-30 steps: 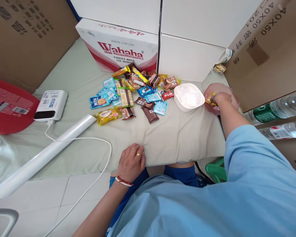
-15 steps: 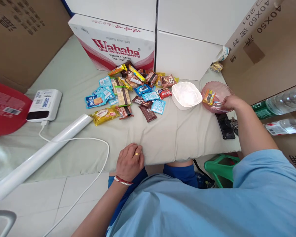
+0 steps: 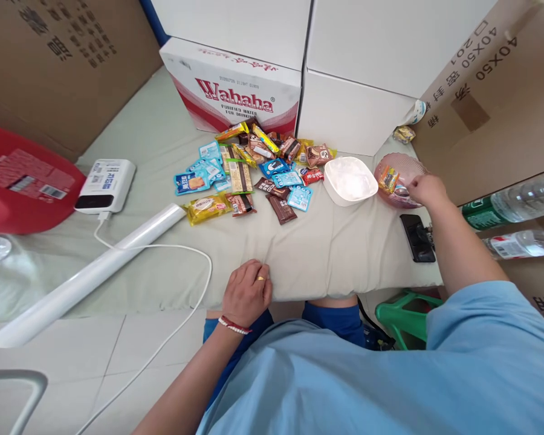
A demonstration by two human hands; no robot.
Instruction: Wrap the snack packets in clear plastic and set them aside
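Risk first: right hand (image 3: 427, 190) sits at the 3 o'clock rim of the pink bowl (image 3: 410, 167), fingers loosely curled and holding nothing as far as shows, fingertips touching or just off the rim; cannot tell which; a nudge there could tip or slide the bowl, since it lies on soft cloth near the 3 o'clock edge of the cushion (image 3: 326, 254); black phone (image 3: 417, 237) lies just beside, at 6 o'clock of the bowl, near the same edge, and a dragged forearm could knock it off; white bowl (image 3: 348, 179) stands just beside the pink one at 9 o'clock, so a push that way would bump it.

Snack packet (image 3: 387, 179), orange and yellow, lies inside the pink bowl against its 9 o'clock wall; long axis runs roughly 1 to 7 o'clock, tilted up the wall, upper end toward 1 o'clock; leaning like that it may slip flat or over the rim if the bowl rocks; a second small wrapper seems to lie under the fingers, too small to tell.

Left hand (image 3: 248, 293) rests flat on the near edge of the cushion at 6 o'clock, fingers together and bent, holding nothing, ring on one finger, bead bracelet at the wrist; well apart from the snack pile (image 3: 254, 172), which spreads at 11 o'clock before the water carton (image 3: 236, 90); loose pile, packets overlapping, easy to scatter; white cable (image 3: 163, 251) loops at 8 o'clock.
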